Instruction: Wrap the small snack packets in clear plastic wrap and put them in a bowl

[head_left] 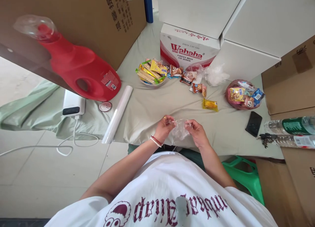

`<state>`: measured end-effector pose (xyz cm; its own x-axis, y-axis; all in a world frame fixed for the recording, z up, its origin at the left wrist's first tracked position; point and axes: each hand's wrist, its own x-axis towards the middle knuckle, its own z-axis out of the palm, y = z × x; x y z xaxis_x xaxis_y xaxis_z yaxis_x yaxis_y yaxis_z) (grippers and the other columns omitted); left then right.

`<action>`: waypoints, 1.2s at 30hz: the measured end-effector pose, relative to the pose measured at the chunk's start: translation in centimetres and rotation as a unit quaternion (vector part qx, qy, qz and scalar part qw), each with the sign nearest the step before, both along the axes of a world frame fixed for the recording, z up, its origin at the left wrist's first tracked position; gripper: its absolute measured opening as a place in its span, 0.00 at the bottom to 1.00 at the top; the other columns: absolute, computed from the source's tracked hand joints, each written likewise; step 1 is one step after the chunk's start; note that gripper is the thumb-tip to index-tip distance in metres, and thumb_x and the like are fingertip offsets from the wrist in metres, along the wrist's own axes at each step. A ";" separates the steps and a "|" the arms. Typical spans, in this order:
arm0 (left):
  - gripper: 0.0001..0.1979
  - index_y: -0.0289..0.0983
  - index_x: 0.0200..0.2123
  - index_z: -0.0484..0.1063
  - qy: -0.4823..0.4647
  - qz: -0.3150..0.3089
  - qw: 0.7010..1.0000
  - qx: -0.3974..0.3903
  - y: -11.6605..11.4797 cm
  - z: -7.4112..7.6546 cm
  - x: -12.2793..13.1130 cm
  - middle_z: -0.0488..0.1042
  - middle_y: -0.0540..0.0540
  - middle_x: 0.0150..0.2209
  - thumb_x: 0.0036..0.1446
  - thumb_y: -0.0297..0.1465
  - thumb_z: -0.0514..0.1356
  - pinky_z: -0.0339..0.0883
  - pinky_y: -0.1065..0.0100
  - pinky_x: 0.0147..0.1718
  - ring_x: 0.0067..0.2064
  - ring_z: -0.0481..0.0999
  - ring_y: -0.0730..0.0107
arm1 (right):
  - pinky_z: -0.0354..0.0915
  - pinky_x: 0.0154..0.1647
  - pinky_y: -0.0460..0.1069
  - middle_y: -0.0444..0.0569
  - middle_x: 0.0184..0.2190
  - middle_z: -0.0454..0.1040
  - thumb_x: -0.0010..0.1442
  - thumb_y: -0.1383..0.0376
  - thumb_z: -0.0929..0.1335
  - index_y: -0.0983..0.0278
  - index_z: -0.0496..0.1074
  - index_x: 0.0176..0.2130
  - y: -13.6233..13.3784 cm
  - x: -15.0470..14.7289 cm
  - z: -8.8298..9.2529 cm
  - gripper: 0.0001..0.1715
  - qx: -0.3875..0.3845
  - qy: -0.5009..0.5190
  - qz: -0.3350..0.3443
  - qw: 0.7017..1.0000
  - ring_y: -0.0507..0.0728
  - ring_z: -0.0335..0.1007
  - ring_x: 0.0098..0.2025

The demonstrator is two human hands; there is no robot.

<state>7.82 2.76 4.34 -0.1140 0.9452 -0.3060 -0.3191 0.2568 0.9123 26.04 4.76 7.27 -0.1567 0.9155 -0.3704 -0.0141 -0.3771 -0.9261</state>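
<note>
A thin clear plastic bag is stretched between my two hands at the table's near edge. My left hand, with a bracelet at the wrist, pinches its left side. On the other side my right hand grips it between thumb and fingers. Beyond my right hand lies a yellow-wrapped snack. Several packaged snacks are scattered farther back, beside a crumpled heap of clear plastic bags. A clear bowl holds stick snacks and packets; a reddish bowl on the right holds more packets.
To the left stand a large red jug, a roll of clear film and a white power bank with a cable. A Wahaba-style white and red carton is at the back. Rightward are a phone, bottles and a green stool.
</note>
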 end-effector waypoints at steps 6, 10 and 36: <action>0.27 0.37 0.46 0.75 -0.093 0.013 0.995 -0.022 0.1 0.4 -2.4 0.70 0.54 0.31 0.42 0.35 0.76 0.65 0.67 0.39 0.33 0.70 0.75 | 0.63 0.36 0.47 0.41 0.31 0.72 0.50 0.48 0.80 0.60 0.76 0.33 -0.4 2.2 -0.1 0.22 0.039 0.001 -0.048 0.998 0.51 0.63 0.32; 0.25 0.34 0.41 0.79 -0.106 -0.080 0.990 -0.050 -0.2 0.7 -3.1 0.71 0.52 0.30 0.40 0.38 0.78 0.62 0.68 0.34 0.31 0.68 0.76 | 0.65 0.35 0.48 0.43 0.33 0.73 0.47 0.47 0.80 0.61 0.75 0.34 -0.5 3.8 -0.4 0.24 -0.012 0.018 -0.040 0.999 0.52 0.65 0.33; 0.26 0.37 0.27 0.68 -0.140 -0.073 0.975 -0.155 -0.4 1.7 -4.1 0.75 0.43 0.43 0.48 0.55 0.68 0.75 0.60 0.40 0.45 0.78 0.59 | 0.69 0.43 0.54 0.50 0.39 0.75 0.67 0.73 0.64 0.58 0.81 0.42 0.1 1.2 -0.9 0.18 0.480 -0.347 0.149 0.792 0.58 0.68 0.42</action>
